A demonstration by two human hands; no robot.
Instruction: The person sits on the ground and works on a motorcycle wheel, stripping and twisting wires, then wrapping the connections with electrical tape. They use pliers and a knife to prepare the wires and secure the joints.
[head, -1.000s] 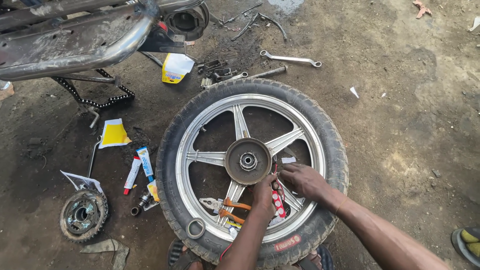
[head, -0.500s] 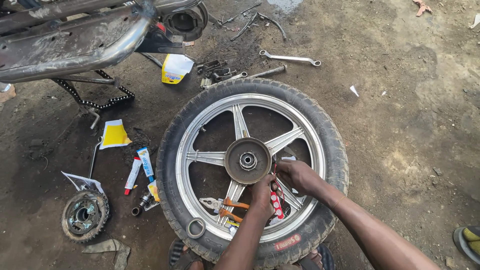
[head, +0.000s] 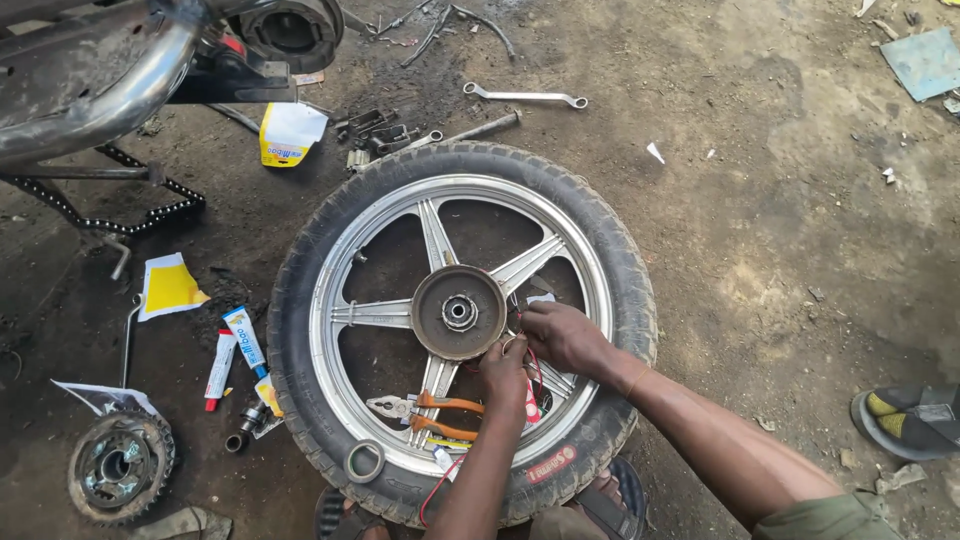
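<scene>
One black-tyred silver alloy wheel (head: 345,300) lies flat on the dirt. Just below-right of its single rusty brown hub (head: 458,312), the left hand (head: 505,366) and right hand (head: 562,338) pinch one small metal ring (head: 512,344) between them. One pair of orange-handled pliers (head: 432,412) lies below the hub; two glue tubes (head: 232,350) lie left of the wheel.

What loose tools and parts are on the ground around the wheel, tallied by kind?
Wrenches: 1
Pliers: 1, orange-handled, lying inside the wheel
Tubes: 2, white-blue and white-red
Sprockets: 1
Chains: 1
Metal rings: 1, resting on the rim
Total: 7
</scene>
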